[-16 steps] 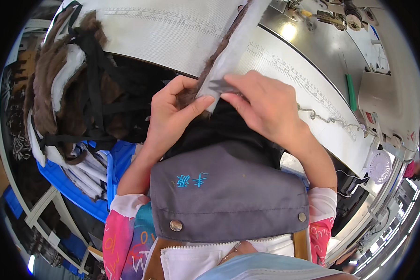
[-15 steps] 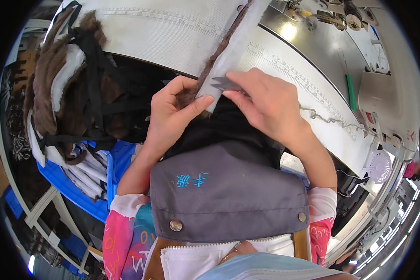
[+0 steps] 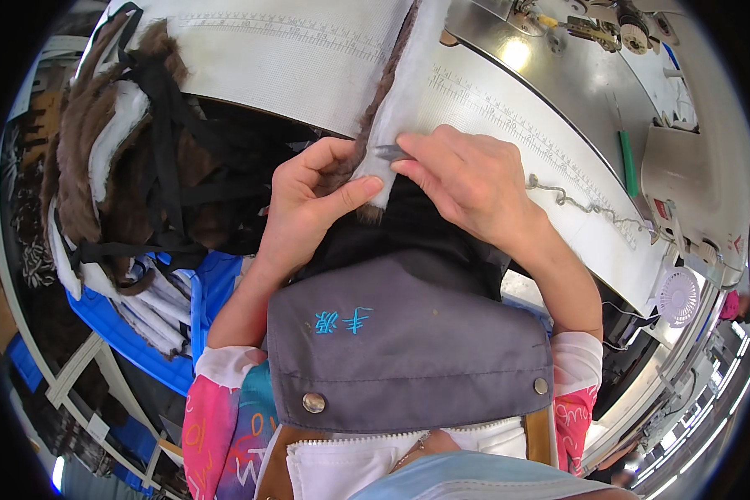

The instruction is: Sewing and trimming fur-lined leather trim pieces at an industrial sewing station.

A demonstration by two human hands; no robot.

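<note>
My left hand (image 3: 312,204) pinches the lower end of a long fur strip (image 3: 408,83), thumb on its white backing and fingers beneath. Brown fur shows along the strip's left edge and at its bottom tip. In my right hand (image 3: 475,183) are small grey thread snips (image 3: 389,152), their tips lying against the white backing just above my left thumb. The snips' handles are hidden in my fingers. Upward from my hands, the strip runs over the white tabletop (image 3: 250,54) and out of view.
A sewing machine (image 3: 696,183) stands at the right, with a green-handled tool (image 3: 627,162) beside it. A coiled cord (image 3: 592,207) lies across the table's printed ruler. To the left, brown fur pieces (image 3: 79,175) and black straps hang above a blue bin (image 3: 133,333). A small white fan (image 3: 677,297) sits at far right.
The strip has shifted slightly left, its lower end now hanging further below my left thumb. The snips' blades, spread apart before, now look closer together. My right hand has moved slightly left.
</note>
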